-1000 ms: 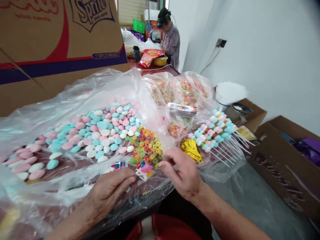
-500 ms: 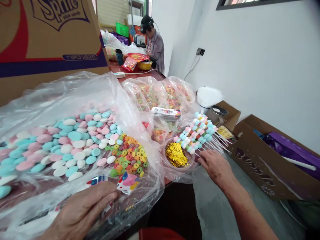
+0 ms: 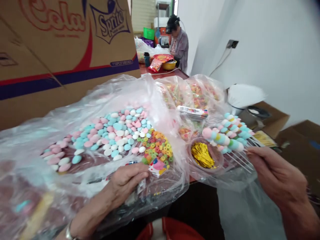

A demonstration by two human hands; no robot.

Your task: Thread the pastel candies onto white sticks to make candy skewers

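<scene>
My left hand (image 3: 128, 181) pinches a small printed plastic wrapper (image 3: 158, 166) with pink, yellow and blue patches, over the near edge of the clear sheet. My right hand (image 3: 277, 170) is closed on the white stick end of a candy skewer (image 3: 222, 139), threaded with pink, blue and white pieces. That skewer lies over or just above a pile of similar skewers (image 3: 235, 125). Left of my right hand, a round clear tub (image 3: 218, 160) holds gold twist ties (image 3: 203, 156). Past my left hand are pastel oval candies (image 3: 116, 135) and fruit-coloured candy rings (image 3: 157, 146).
A tall cardboard box (image 3: 75, 63) stands at the back left. Bags of candy rings (image 3: 197, 93) and a stack of printed wrappers (image 3: 192, 112) lie behind the tub. Open cartons (image 3: 298, 138) stand at the right. Another person (image 3: 181, 46) sits at the far table end.
My right hand has closed on a skewer's stick and shifted the skewer toward the near side of the pile. My left hand still holds the wrapper. The view has turned left.
</scene>
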